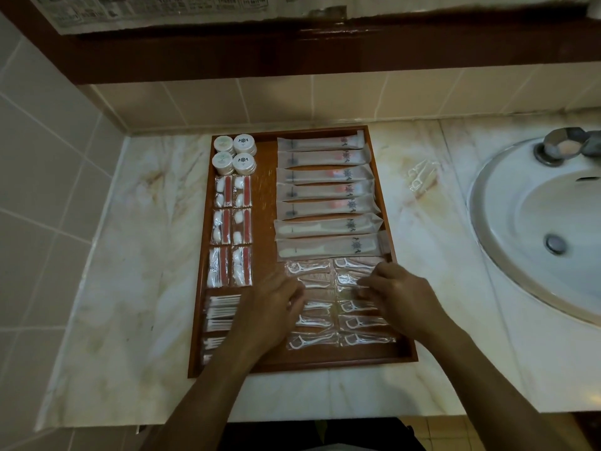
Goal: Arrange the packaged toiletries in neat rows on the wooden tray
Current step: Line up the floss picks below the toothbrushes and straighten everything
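Nearest, both hands work over the clear-wrapped white floss picks laid in two columns at the near right of the rectangular brown wooden tray. The left hand and right hand have fingers curled down onto the packets; whether either pinches one I cannot tell. The step looks like straightening these rows; next, fetching the stray floss packets from the marble counter. Each pick's long axis runs left-right, like the frosted toothbrush sleeves beyond.
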